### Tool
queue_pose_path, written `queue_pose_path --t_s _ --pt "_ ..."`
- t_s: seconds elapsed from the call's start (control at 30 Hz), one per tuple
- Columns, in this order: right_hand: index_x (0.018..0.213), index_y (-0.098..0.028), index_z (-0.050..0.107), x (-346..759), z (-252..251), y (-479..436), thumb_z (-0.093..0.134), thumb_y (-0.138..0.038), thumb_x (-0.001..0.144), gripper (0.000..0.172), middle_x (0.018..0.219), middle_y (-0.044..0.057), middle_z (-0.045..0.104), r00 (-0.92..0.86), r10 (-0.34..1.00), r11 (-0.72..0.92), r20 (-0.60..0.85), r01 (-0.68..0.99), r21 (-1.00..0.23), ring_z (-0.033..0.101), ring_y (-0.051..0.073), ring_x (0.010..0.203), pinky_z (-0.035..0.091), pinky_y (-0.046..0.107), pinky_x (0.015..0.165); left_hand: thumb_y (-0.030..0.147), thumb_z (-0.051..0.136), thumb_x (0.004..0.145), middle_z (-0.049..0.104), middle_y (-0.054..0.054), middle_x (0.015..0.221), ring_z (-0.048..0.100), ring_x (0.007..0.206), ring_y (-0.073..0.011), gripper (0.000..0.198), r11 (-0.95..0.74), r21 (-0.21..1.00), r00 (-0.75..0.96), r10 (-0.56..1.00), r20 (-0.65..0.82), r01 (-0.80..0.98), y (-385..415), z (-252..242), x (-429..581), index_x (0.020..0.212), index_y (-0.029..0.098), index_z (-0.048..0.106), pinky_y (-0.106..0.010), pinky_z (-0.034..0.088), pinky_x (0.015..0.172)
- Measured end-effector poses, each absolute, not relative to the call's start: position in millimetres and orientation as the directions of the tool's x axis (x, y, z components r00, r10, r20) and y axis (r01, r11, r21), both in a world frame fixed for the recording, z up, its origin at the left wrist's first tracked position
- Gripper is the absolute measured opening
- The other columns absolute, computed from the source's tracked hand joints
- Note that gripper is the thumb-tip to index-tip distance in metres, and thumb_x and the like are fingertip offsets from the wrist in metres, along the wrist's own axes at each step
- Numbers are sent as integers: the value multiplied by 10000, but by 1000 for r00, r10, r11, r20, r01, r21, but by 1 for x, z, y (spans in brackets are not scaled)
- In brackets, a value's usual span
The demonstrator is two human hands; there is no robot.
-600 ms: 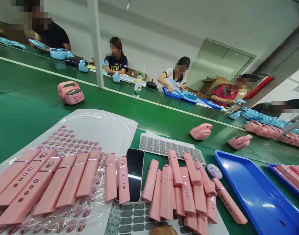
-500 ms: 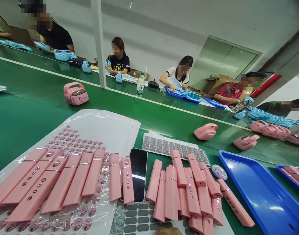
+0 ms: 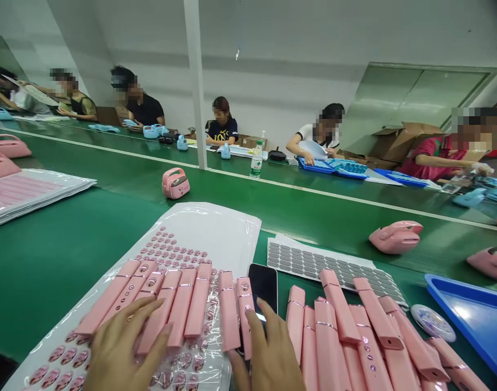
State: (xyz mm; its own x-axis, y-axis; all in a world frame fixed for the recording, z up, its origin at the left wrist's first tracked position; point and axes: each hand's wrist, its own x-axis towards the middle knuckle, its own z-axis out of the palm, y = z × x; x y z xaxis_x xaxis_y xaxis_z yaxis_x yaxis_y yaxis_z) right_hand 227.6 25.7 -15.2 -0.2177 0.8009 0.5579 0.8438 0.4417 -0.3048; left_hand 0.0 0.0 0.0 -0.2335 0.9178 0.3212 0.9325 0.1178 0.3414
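Observation:
My left hand (image 3: 124,347) has its fingers spread over a row of slim pink handsets (image 3: 177,309), each with a shiny band. Some of these show buttons, others a mesh grille, and they lie on a plastic-wrapped sheet of round pink stickers (image 3: 191,255). Near the middle, my right hand (image 3: 272,347) has its thumb and fingers apart around the lower part of a pink handset with buttons (image 3: 245,296). Whether it presses on that handset I cannot tell. Another handset with a grille (image 3: 228,315) lies just left of it. A dark phone (image 3: 266,282) sits partly behind my right fingers.
A heap of pink handsets (image 3: 333,347) lies on the right, before a sheet of grey oval stickers (image 3: 329,266). Farther right are a round disc (image 3: 433,321) and a blue tray (image 3: 476,320). Pink boxes with handles (image 3: 175,183) stand on the green table. Several people work opposite.
Both my hands have come into view over the handsets; earlier only a bit of one hand showed at the bottom edge. The view has turned left and levelled.

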Motion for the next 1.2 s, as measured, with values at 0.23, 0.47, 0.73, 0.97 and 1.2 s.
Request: queue_pose_path --t_s 0.23,0.47,0.73,0.97,1.2 --pt "1072 -67 601 181 2 51 599 -172 688 398 1327 248 474 -172 942 232 290 955 -185 558 376 1013 503 514 794 386 486 812 539 -76 1264 410 1196 -345 425 -25 82 -18 872 490 996 15 -7 39 1196 235 587 -592 402 910" --pt "1231 -12 499 202 -6 60 421 -198 802 474 1417 227 367 -168 941 241 294 942 -233 460 347 1217 460 484 949 233 436 786 542 -63 1254 474 1152 -367 393 -12 -77 48 871 489 997 16 -11 50 1120 227 643 -516 458 868" --pt "1244 -19 516 203 3 62 478 -237 738 552 1439 202 335 -94 980 161 177 895 -417 368 379 1279 340 554 1020 257 570 692 562 -155 1215 451 1166 -403 344 140 -52 -108 909 402 989 26 2 64 968 89 685 -583 362 934" --pt "679 -200 649 229 31 67 346 -362 853 385 1456 16 360 -86 992 -29 -94 567 -823 245 254 1359 273 460 1082 428 467 765 565 -176 1202 443 1157 -409 460 47 69 -76 854 514 997 29 -16 51 962 62 665 -578 421 898" --pt "896 -93 708 210 21 62 381 -272 823 380 1437 121 366 -135 987 157 88 932 -325 440 360 1222 349 564 1001 413 288 859 570 -217 1165 478 1121 -356 562 76 268 -208 835 509 960 30 -16 45 1040 -2 622 -559 445 886"
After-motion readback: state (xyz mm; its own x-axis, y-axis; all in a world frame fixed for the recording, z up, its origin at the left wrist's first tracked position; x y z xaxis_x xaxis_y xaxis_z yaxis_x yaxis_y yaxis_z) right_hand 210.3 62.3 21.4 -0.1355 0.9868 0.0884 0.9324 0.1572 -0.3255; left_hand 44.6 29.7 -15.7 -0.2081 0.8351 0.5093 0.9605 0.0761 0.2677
